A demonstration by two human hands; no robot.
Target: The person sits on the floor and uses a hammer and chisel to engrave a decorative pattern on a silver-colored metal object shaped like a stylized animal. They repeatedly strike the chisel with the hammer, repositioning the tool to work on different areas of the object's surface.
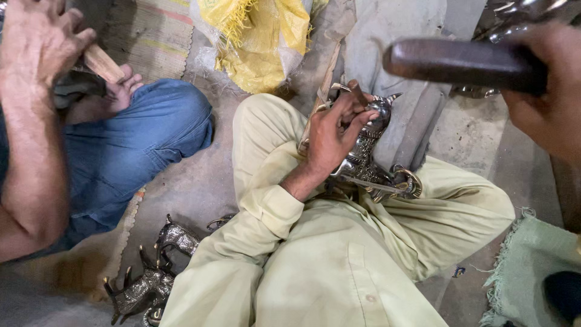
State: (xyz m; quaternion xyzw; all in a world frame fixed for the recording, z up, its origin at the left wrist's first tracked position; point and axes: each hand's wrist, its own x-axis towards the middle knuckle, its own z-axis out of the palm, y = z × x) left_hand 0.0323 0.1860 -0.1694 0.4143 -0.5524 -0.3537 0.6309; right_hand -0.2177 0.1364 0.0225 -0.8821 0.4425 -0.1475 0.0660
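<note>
Gripping a small punch against the silver metal figurine (369,151) in the lap, the left hand (333,136) is pinching tight. Right hand (544,91) is clutching a dark hammer (460,60) raised up. More figurines (151,278) are lying on the floor.

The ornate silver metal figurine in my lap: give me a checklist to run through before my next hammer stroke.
1. Ornate silver metal figurine resting in the lap against grey cloth: ok.
2. Left hand pinching the thin dark punch over the figurine: ok.
3. Right hand closed on the raised dark brown hammer: ok.
4. Punch tip's exact spot: cannot tell, fingers hide it.
5. Co-worker's hand far left, apart from the hammer: ok.
6. Spare silver figurines on the floor apart from the lap: ok.
</note>
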